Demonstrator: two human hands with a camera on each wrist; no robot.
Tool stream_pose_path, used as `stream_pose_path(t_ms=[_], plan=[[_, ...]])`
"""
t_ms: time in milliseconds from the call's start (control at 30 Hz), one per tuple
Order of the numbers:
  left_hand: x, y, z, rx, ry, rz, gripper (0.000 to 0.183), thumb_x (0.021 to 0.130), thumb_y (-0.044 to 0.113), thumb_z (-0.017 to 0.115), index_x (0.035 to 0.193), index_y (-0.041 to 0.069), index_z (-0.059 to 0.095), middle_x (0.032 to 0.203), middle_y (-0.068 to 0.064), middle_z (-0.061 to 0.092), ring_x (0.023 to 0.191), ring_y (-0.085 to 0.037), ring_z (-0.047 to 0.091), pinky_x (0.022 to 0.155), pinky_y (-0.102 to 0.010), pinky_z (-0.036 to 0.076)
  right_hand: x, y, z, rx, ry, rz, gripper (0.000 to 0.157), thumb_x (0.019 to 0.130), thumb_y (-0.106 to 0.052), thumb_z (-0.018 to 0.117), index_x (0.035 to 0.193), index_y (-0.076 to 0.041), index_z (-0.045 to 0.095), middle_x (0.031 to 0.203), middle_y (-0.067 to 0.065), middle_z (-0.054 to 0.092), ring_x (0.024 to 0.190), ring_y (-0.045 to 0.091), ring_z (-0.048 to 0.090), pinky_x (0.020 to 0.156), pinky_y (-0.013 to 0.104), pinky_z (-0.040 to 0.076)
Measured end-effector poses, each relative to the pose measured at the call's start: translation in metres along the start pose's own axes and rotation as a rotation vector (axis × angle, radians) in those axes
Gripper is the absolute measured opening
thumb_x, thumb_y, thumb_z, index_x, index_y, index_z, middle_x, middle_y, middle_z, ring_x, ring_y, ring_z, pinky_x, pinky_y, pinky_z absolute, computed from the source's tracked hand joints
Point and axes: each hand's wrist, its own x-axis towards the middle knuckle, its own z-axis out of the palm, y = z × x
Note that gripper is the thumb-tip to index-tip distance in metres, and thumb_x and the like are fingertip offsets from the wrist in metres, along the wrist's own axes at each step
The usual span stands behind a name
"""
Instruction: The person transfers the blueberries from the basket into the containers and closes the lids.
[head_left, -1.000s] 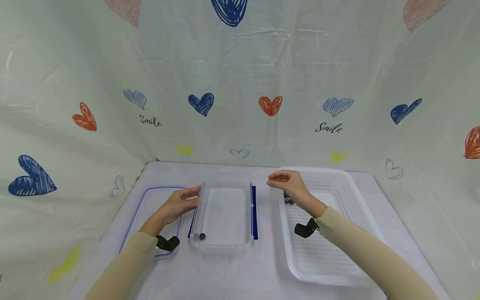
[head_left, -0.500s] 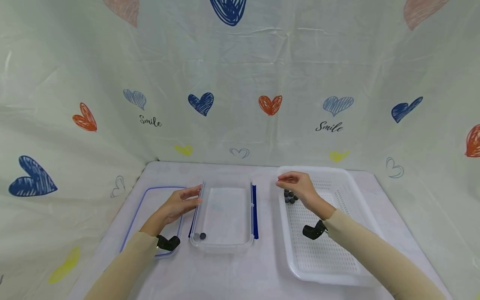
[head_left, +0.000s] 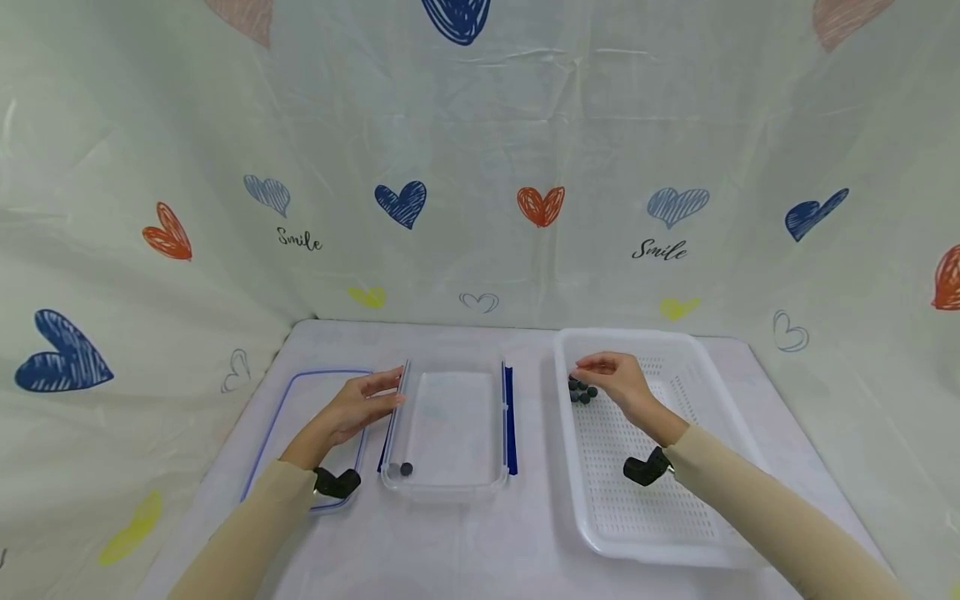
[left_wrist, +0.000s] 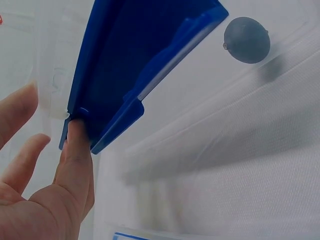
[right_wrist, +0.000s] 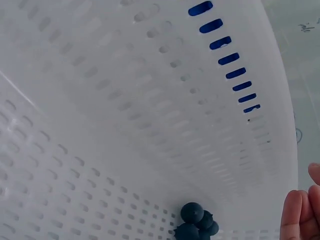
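A clear plastic box (head_left: 450, 492) with blue side latches stands in the middle of the table. My left hand (head_left: 360, 412) is at its left side, fingers loosely extended. In the left wrist view, fingers touch the hanging blue latch (left_wrist: 120, 75). One dark round ball (head_left: 407, 469), with small nubs, lies in the box's near left corner. My right hand (head_left: 618, 382) is over the far left part of a white perforated basket (head_left: 592, 537), its fingers loosely bent and nothing visible between them. Several dark balls (right_wrist: 192, 213) are clustered in the basket, close to its fingertips.
A clear lid with a blue seal (head_left: 281, 417) lies flat left of the box, partly under my left forearm. Another blue latch (head_left: 512, 421) hangs at the box's right side. A heart-printed curtain (head_left: 480, 250) hangs behind the table (head_left: 517, 550).
My right hand has moved rightward from beyond the basket's left edge to over the basket, bringing the dark balls into fuller view. My left hand has stayed at the box.
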Motion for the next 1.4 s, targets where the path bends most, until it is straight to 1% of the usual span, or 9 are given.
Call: stream_pose_path(t_ms=[67,267,400,533,800,1033,1200,1267,1400], plan=[[0.000,0.001,0.000,0.005,-0.006,0.003,0.072,0.093,0.017,0.073,0.155,0.007,0.036,0.156,-0.024,0.032,0.128,-0.027,0.051,0.107,-0.039,0.043,0.000,0.005,-0.002,-0.015,0.008,0.008,0.036,0.089,-0.009,0.077,0.113,0.014,0.066,0.100,0.013,0.073,0.084,0.007,0.066,0.083,0.032,0.057],[-0.001,0.002,0.001,0.000,-0.009,0.006,0.071,0.094,0.016,0.072,0.154,0.006,0.036,0.156,-0.024,0.031,0.130,-0.030,0.049,0.107,-0.039,0.043,0.001,0.016,-0.006,-0.075,0.057,0.027,0.033,0.088,-0.011,0.077,0.112,0.011,0.069,0.103,0.015,0.073,0.087,0.006,0.064,0.077,0.019,0.053],[-0.002,0.002,0.001,-0.001,0.002,-0.001,0.070,0.094,0.015,0.072,0.154,0.007,0.037,0.156,-0.023,0.032,0.131,-0.031,0.049,0.106,-0.039,0.044,0.000,0.024,-0.009,-0.111,0.079,0.053,0.031,0.089,-0.012,0.077,0.111,0.008,0.070,0.105,0.014,0.072,0.088,0.009,0.063,0.078,0.021,0.052],[-0.001,0.001,0.002,-0.012,0.003,0.000,0.069,0.094,0.014,0.072,0.154,0.007,0.038,0.155,-0.023,0.033,0.128,-0.029,0.051,0.106,-0.039,0.045,0.001,0.031,-0.009,-0.139,0.095,0.067,0.029,0.090,-0.012,0.076,0.110,0.008,0.070,0.104,0.014,0.072,0.087,0.010,0.063,0.078,0.023,0.053],[0.000,-0.003,-0.001,-0.008,0.004,0.015,0.069,0.094,0.015,0.072,0.154,0.007,0.038,0.154,-0.024,0.034,0.126,-0.027,0.052,0.105,-0.038,0.045,0.001,0.043,-0.010,-0.174,0.130,0.049,0.031,0.089,-0.010,0.076,0.111,0.010,0.069,0.103,0.017,0.072,0.085,0.010,0.064,0.074,0.017,0.051],[-0.001,0.000,0.000,0.003,0.002,0.013,0.070,0.095,0.016,0.071,0.154,0.006,0.037,0.156,-0.024,0.032,0.131,-0.031,0.048,0.107,-0.040,0.043,0.003,0.053,-0.012,-0.146,0.154,0.039,0.030,0.088,-0.008,0.077,0.110,0.012,0.069,0.100,0.019,0.072,0.083,0.008,0.065,0.073,0.015,0.051],[-0.001,0.001,0.001,0.003,-0.001,0.015,0.069,0.095,0.015,0.071,0.154,0.006,0.037,0.155,-0.025,0.032,0.126,-0.026,0.053,0.106,-0.038,0.045,0.005,0.064,-0.012,-0.139,0.165,0.046,0.029,0.088,-0.007,0.077,0.109,0.011,0.069,0.098,0.017,0.073,0.079,0.004,0.064,0.071,0.014,0.052],[-0.001,0.001,0.001,-0.001,0.003,0.011,0.069,0.094,0.015,0.072,0.154,0.007,0.038,0.155,-0.024,0.034,0.124,-0.023,0.054,0.105,-0.036,0.046,0.006,0.067,-0.012,-0.141,0.160,0.046,0.029,0.088,-0.007,0.076,0.110,0.011,0.069,0.100,0.018,0.072,0.081,0.007,0.065,0.072,0.014,0.052],[-0.001,0.000,0.001,-0.001,-0.006,0.019,0.070,0.094,0.016,0.072,0.154,0.006,0.037,0.155,-0.025,0.033,0.124,-0.023,0.054,0.104,-0.036,0.046,0.005,0.072,-0.011,-0.144,0.159,0.051,0.029,0.090,-0.008,0.075,0.111,0.010,0.069,0.105,0.021,0.071,0.089,0.017,0.067,0.074,0.015,0.053]])
